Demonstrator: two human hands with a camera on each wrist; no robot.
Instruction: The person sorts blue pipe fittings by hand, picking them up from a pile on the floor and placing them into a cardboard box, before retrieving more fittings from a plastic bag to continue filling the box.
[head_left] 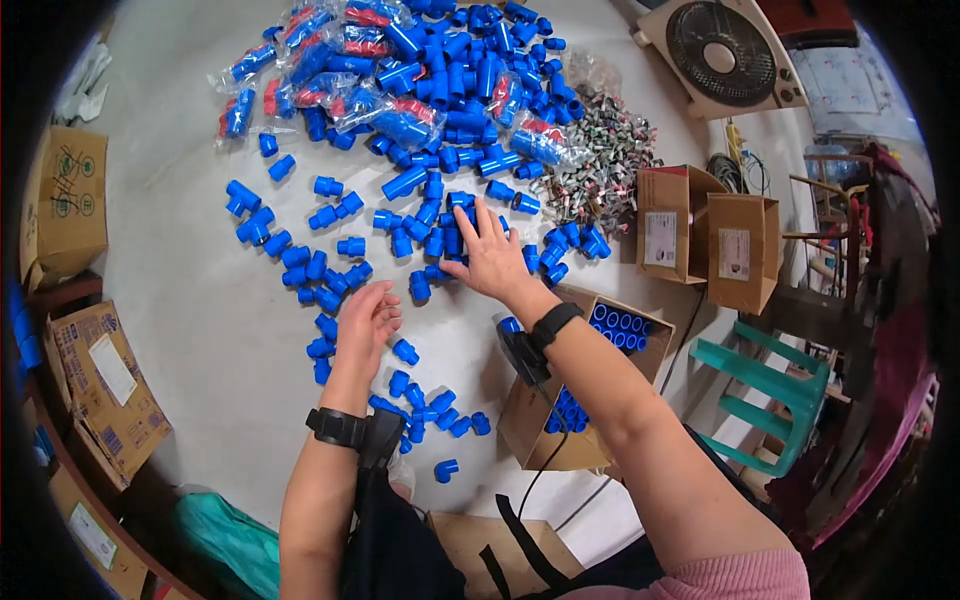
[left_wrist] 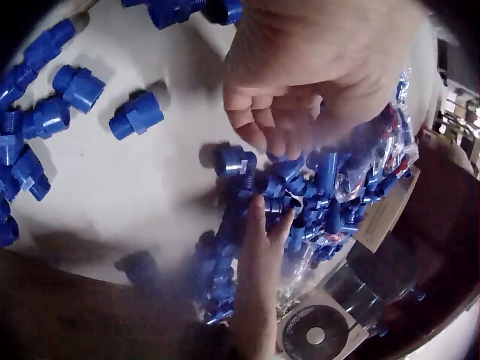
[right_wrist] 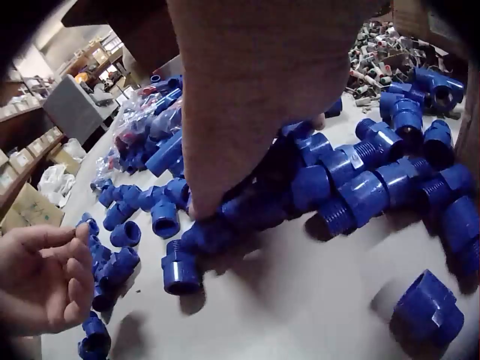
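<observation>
Blue plastic pipe fittings (head_left: 350,246) lie scattered in loose groups over a pale grey surface. My right hand (head_left: 490,252) is spread over a cluster of them, fingers pointing away from me, with fittings under and around the fingertips. In the right wrist view the back of that hand (right_wrist: 255,97) hides part of the row of fittings (right_wrist: 364,196). To its left, my left hand (head_left: 366,322) hovers with loosely bent fingers beside several fittings. From the left wrist view, no object shows in the left hand (left_wrist: 315,82), and a single fitting (left_wrist: 232,160) lies just below its fingers.
Bagged blue valves with red handles (head_left: 362,48) and a heap of fittings fill the far side. Beside them are small metallic-looking parts (head_left: 605,150) and a fan (head_left: 720,60). An open carton (head_left: 525,425) holding fittings in rows stands under my right forearm; a green plastic stool (head_left: 760,390) is further right.
</observation>
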